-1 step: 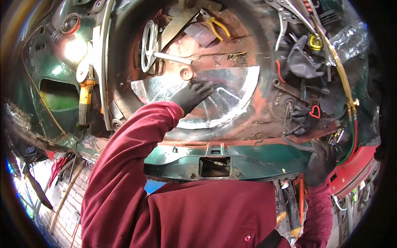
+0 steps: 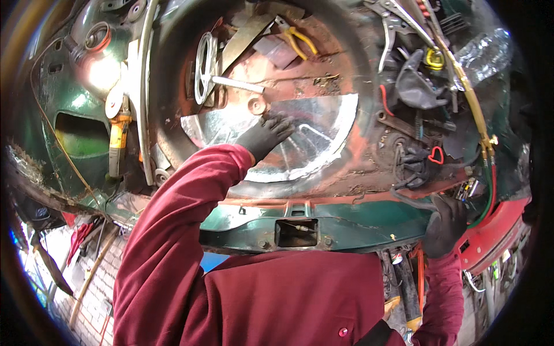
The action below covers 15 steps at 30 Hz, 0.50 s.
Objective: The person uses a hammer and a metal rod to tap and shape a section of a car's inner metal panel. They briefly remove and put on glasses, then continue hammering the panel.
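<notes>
My left hand (image 2: 266, 137), in a dark glove, lies on a shiny half-round metal sheet (image 2: 329, 115) in the round, rust-red well. Its fingers are stretched out over the sheet, just below a small round reddish disc (image 2: 256, 105). Whether the fingertips touch the disc I cannot tell. My right hand (image 2: 446, 226), also gloved, rests on the right end of the green panel edge (image 2: 369, 222), fingers extended, with a dark cable (image 2: 412, 199) reaching close to them. No object shows in either hand.
Yellow-handled pliers (image 2: 300, 41), a wire coil (image 2: 205, 69) and a pale rod (image 2: 238, 85) lie in the well. An angle grinder (image 2: 119, 135) is at left. Locking pliers (image 2: 388, 34), a grey glove (image 2: 418, 81) and a brass torch with hoses (image 2: 473, 98) lie at right.
The whole view has shifted slightly left. Both hands stay at the same places on the sheet and the panel edge.
</notes>
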Tool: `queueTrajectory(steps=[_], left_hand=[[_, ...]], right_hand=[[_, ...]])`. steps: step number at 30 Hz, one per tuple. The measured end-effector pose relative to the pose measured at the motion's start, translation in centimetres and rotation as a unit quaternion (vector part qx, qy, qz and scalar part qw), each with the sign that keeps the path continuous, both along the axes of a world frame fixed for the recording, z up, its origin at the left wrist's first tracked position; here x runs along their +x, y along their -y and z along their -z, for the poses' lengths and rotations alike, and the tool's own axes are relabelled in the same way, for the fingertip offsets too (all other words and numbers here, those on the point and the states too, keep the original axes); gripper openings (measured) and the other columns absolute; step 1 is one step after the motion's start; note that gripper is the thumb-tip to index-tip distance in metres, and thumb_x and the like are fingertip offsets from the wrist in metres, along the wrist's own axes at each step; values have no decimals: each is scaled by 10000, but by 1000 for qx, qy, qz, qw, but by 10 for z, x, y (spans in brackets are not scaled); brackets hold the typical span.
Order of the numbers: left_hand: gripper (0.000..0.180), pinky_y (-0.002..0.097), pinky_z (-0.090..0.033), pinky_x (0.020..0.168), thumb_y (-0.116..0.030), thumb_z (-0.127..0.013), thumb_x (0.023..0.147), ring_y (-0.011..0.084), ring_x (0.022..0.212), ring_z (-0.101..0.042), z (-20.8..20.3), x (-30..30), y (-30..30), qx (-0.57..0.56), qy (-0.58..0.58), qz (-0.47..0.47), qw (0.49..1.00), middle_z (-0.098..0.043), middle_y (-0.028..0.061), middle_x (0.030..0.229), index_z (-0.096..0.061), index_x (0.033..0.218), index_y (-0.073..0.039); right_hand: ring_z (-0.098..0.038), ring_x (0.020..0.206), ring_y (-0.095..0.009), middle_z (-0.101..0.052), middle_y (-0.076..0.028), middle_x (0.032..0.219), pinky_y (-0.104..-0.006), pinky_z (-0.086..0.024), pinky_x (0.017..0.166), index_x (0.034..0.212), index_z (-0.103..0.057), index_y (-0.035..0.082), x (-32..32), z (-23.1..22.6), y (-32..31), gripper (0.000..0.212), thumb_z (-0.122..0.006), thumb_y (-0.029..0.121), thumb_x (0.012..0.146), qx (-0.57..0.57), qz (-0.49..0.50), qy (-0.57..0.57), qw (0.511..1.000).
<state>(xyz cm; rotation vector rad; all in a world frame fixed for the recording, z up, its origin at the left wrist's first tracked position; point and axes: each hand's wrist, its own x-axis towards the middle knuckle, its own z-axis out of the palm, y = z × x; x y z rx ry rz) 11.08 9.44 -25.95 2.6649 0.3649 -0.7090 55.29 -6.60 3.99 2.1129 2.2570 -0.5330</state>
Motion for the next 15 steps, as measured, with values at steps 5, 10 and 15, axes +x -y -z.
queueTrajectory(steps=[5,10,15], left_hand=[[602,481,-335,1281,-223,-555,1019,315,1586,-349,6,-3,21,-27,49,94,994,-336,47,1755,-475,1615,-193],[615,457,-454,1169,-319,-767,921,280,1378,-597,3,15,1,-125,-44,134,982,-594,80,1568,-614,1503,-192],[378,478,-568,964,-355,-701,1002,387,1015,-748,-76,26,-74,-160,-99,-125,974,-787,162,1133,-746,1342,-195]], right_hand=[[-653,909,-406,-716,-200,1109,-530,-500,827,1229,-706,-6,-6,0,-3,331,-541,182,1012,69,0,-19,997],[-656,909,-412,-699,-195,1053,-514,-517,822,1214,-718,5,-5,5,-7,330,-605,111,923,140,1,-25,990],[-660,909,-399,-701,-182,1043,-501,-526,824,1201,-729,18,-2,6,0,323,-664,123,902,178,24,-35,983]])
